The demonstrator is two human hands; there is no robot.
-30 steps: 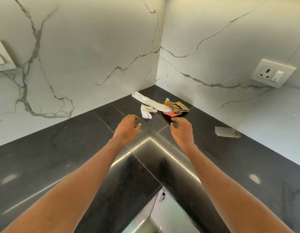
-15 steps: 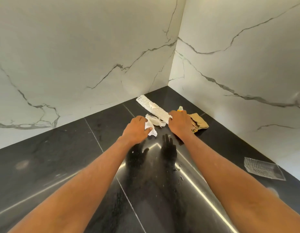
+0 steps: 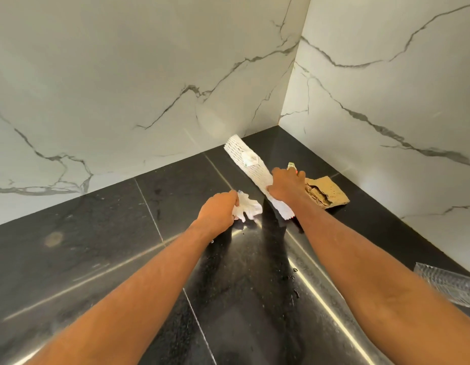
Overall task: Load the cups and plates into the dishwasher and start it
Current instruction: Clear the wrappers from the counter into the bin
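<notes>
White grey-veined marble walls (image 3: 123, 75) are meeting in a corner above a polished black stone countertop (image 3: 97, 259), which is carrying packing litter. No cups, plates or dishwasher are showing here, so I am only guessing that the crockery is hard and breakable. The right hand (image 3: 286, 185) is clenching round the lower part of a long white foam mesh sleeve (image 3: 244, 159), which is looking light and squashy and best taken mid-length. A clear ribbed plastic piece (image 3: 449, 285) is lying well apart at the right edge. A torn brown cardboard scrap (image 3: 326, 192) is sitting just beside the right hand. The left hand (image 3: 218, 212) is gripping a crumpled white paper wad (image 3: 248, 209), which is looking soft and nearly weightless.
</notes>
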